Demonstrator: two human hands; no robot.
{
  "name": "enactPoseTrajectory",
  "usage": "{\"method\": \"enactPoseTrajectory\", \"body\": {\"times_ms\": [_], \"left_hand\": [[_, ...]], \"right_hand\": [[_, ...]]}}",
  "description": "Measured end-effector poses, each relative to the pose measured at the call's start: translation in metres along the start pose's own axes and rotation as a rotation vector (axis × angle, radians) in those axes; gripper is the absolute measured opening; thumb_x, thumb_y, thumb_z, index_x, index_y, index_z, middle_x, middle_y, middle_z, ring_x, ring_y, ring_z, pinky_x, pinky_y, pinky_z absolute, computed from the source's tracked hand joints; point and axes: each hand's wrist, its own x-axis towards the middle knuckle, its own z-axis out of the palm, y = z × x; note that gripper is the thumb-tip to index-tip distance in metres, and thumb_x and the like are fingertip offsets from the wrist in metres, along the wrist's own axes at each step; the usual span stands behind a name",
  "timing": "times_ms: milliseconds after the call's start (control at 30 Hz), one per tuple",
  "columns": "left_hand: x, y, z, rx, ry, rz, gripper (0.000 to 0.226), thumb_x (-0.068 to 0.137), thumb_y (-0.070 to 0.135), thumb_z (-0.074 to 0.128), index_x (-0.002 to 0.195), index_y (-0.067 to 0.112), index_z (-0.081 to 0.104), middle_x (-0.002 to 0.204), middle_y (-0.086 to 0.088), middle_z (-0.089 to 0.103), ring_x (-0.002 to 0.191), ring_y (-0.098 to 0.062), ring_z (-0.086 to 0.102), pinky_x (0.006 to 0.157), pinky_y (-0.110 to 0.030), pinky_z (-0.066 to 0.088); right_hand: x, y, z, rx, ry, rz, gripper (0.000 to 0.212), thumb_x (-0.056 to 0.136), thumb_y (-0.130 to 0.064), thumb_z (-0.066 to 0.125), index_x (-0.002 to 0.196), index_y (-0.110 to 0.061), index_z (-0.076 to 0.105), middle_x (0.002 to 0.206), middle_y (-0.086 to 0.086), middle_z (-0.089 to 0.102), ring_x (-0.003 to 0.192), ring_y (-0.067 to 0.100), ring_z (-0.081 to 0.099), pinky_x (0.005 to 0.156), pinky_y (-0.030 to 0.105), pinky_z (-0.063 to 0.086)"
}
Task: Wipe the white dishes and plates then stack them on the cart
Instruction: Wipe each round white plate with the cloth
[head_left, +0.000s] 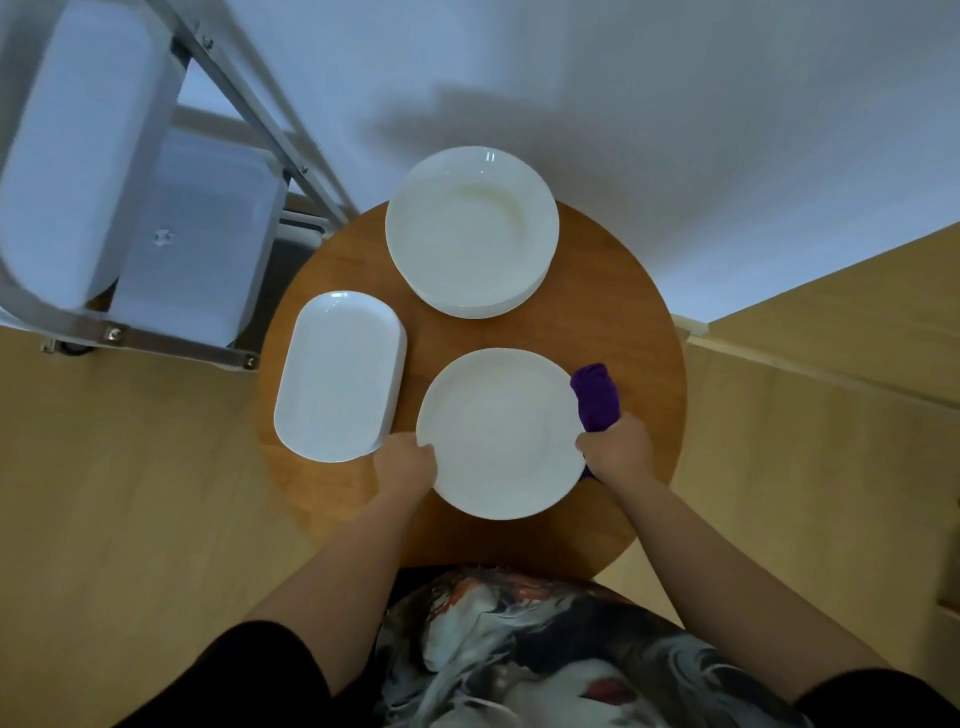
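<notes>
A white round plate (501, 434) lies at the near side of a round wooden table (634, 332). My left hand (405, 465) grips its left rim. My right hand (618, 449) grips its right rim and also holds a purple cloth (596, 397), which sticks out beyond the hand on the table. A stack of white round plates (471, 231) sits at the far side of the table. White oblong dishes (340, 376), stacked, lie at the left.
A metal cart (156, 340) with white trays (78, 156) stands left of the table, on a light wooden floor. A white wall runs behind the table. A wooden ledge (831, 364) is at the right.
</notes>
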Motion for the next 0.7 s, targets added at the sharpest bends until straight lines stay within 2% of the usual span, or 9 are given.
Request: {"method": "enactPoseTrajectory", "body": {"times_ms": [100, 200, 300, 400, 467, 567, 700], "left_hand": [[0.001, -0.002, 0.007, -0.013, -0.001, -0.021, 0.017, 0.094, 0.013, 0.052, 0.095, 0.001, 0.065, 0.092, -0.012, 0.062, 0.088, -0.024, 0.059, 0.077, -0.031, 0.049], [0.000, -0.006, 0.013, -0.031, 0.052, -0.032, 0.012, 0.093, 0.013, 0.053, 0.085, 0.009, 0.061, 0.077, -0.002, 0.054, 0.081, -0.020, 0.054, 0.069, -0.028, 0.043], [0.001, -0.009, 0.013, -0.036, 0.097, -0.046, 0.010, 0.095, 0.014, 0.052, 0.085, 0.012, 0.054, 0.072, 0.002, 0.048, 0.080, -0.018, 0.052, 0.070, -0.027, 0.041], [0.006, -0.007, 0.010, -0.056, 0.136, -0.046, 0.006, 0.095, 0.015, 0.053, 0.093, 0.009, 0.055, 0.083, -0.004, 0.055, 0.082, -0.019, 0.054, 0.072, -0.028, 0.045], [0.011, -0.005, 0.009, -0.031, 0.131, -0.037, 0.008, 0.095, 0.015, 0.053, 0.097, 0.008, 0.055, 0.091, -0.007, 0.056, 0.083, -0.018, 0.052, 0.077, -0.031, 0.047], [0.017, 0.000, 0.003, 0.070, 0.080, -0.009, 0.010, 0.096, 0.017, 0.052, 0.101, 0.009, 0.054, 0.101, -0.010, 0.059, 0.087, -0.020, 0.054, 0.081, -0.032, 0.048], [0.018, 0.022, -0.004, 0.202, -0.038, 0.026, 0.030, 0.093, 0.025, 0.055, 0.117, 0.006, 0.052, 0.114, -0.012, 0.058, 0.102, -0.026, 0.059, 0.084, -0.034, 0.051]], "right_hand": [[-0.001, 0.004, -0.002, -0.010, 0.029, -0.008, 0.020, 0.075, -0.006, 0.066, 0.085, -0.015, 0.050, 0.073, 0.001, 0.054, 0.065, 0.014, 0.054, 0.049, 0.021, 0.037], [-0.001, 0.008, -0.007, 0.003, 0.083, -0.043, 0.024, 0.077, -0.007, 0.063, 0.069, -0.018, 0.043, 0.066, 0.000, 0.052, 0.060, 0.015, 0.050, 0.048, 0.022, 0.032], [-0.003, 0.007, -0.010, 0.026, 0.084, -0.072, 0.026, 0.078, -0.005, 0.061, 0.069, -0.020, 0.042, 0.065, 0.000, 0.052, 0.061, 0.016, 0.050, 0.049, 0.022, 0.032], [-0.008, 0.003, -0.007, 0.049, 0.096, -0.106, 0.023, 0.080, -0.008, 0.062, 0.073, -0.022, 0.045, 0.068, -0.004, 0.052, 0.060, 0.009, 0.049, 0.048, 0.018, 0.032], [-0.013, 0.000, -0.005, 0.156, 0.149, -0.151, 0.018, 0.079, -0.008, 0.065, 0.083, -0.019, 0.051, 0.071, -0.005, 0.054, 0.063, 0.009, 0.052, 0.049, 0.016, 0.034], [-0.021, -0.011, -0.006, 0.310, 0.211, -0.211, 0.028, 0.077, -0.010, 0.070, 0.100, -0.018, 0.055, 0.079, -0.006, 0.059, 0.070, 0.009, 0.057, 0.047, 0.009, 0.039], [-0.024, -0.028, -0.008, 0.408, 0.131, -0.263, 0.031, 0.076, -0.003, 0.069, 0.092, -0.025, 0.053, 0.077, -0.007, 0.059, 0.069, 0.009, 0.058, 0.044, 0.007, 0.042]]}}
